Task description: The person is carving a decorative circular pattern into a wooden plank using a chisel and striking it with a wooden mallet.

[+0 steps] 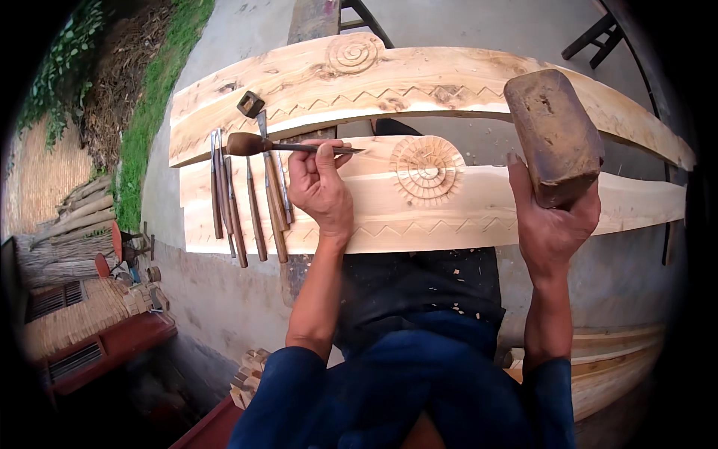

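Note:
My left hand is closed around the shaft of a carving chisel, its wooden handle pointing left and its thin tip to the right. My right hand grips a worn brown wooden block mallet, raised over the boards at the right. Below the hands lies the nearer pale carved board, with a round spiral rosette and a zigzag line cut into it. Left of my left hand, several wood-handled chisels lie side by side across this board.
Beyond it lies a second carved board with a spiral and zigzag. A small dark ink box sits on that one. A bench supports the boards. Wood chips dot my dark apron. More planks lie at lower right.

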Tool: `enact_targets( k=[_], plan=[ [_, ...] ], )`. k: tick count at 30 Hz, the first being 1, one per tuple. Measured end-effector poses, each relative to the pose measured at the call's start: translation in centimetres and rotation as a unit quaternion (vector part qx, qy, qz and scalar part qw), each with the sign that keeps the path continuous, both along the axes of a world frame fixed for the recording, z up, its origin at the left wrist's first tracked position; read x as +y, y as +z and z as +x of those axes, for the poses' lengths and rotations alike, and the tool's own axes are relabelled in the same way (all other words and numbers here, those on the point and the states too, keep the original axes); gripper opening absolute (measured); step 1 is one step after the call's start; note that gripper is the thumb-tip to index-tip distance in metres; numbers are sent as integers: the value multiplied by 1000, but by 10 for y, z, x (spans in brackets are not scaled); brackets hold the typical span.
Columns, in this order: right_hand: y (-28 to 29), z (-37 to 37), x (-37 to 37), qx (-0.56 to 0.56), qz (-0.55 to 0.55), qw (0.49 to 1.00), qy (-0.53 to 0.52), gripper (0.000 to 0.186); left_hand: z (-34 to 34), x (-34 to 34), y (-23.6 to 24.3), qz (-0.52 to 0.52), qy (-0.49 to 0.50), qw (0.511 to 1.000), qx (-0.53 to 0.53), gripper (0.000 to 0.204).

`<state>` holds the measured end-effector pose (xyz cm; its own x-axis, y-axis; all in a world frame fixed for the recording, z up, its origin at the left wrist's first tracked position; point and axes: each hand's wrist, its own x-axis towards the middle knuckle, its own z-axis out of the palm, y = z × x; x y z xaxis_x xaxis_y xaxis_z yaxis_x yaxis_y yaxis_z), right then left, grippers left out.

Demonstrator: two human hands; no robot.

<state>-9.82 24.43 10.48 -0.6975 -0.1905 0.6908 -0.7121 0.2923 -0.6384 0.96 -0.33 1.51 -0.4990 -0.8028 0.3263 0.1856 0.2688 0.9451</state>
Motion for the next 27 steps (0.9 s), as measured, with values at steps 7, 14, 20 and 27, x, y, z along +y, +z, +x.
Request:
enact_targets(
  k=[7, 14, 20, 27],
  plan=[
    [-16, 8, 10, -165, 0, 985, -43, 67, 14, 11, -15, -96, -91, 988, -79, 10],
    [-28, 5, 13, -169, 8, 985, -37, 90, 8, 12, -12, -182, -77, 972, -123, 8],
    [-29, 5, 12, -145, 26, 988, -36, 96, 7, 12, -16, -191, -72, 974, -99, 6],
    [-25, 7, 7, -154, 9, 988, -14, 95, 5, 13, -11, -222, -83, 966, -102, 6]
  ],
)
